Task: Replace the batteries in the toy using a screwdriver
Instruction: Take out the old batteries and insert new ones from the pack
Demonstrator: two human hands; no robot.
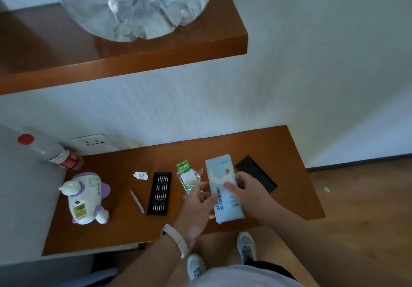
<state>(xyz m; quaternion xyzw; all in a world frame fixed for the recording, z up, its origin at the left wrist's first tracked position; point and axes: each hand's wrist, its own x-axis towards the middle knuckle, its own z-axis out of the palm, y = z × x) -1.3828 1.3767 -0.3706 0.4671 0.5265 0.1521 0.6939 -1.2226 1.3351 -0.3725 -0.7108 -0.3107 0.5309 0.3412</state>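
White-purple toy (87, 197) lies compartment-up, screwdriver (137, 201) beside it, battery pack (188, 178) further right.

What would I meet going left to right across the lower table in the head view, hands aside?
Left to right: toy → screwdriver → black bit tray → battery pack → blue box → black lid. The bottle and the small packet overlap their neighbours, so both are left out.
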